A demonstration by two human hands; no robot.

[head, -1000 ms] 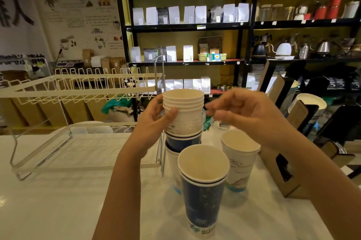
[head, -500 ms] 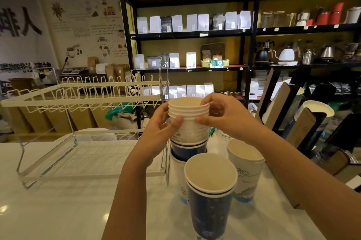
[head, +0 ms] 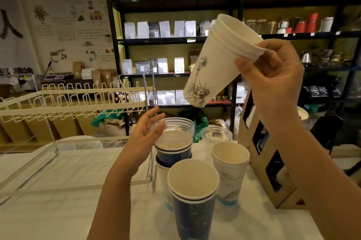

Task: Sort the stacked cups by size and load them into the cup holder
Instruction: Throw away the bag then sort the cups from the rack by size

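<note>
My right hand [head: 273, 75] grips the rim of a nested stack of white paper cups [head: 214, 64] with a line drawing, held tilted in the air above the counter. My left hand [head: 144, 138] is open, its fingers resting against the clear plastic cup [head: 173, 134] that tops a stack of blue and white cups [head: 172, 157]. In front stand nested blue cups [head: 193, 200] and a white cup with a blue base [head: 230, 171]. The brown cardboard cup holder [head: 269, 171] stands at the right.
A white wire rack [head: 74, 99] with a tray beneath fills the left of the white counter [head: 58, 210]. A clear cup [head: 216, 135] stands behind the stacks. Black shelves [head: 175, 40] with bags and kettles line the back.
My right hand has lifted the white cup stack up and to the right, off the clear cup. My left hand has let go of that stack and now touches the clear cup.
</note>
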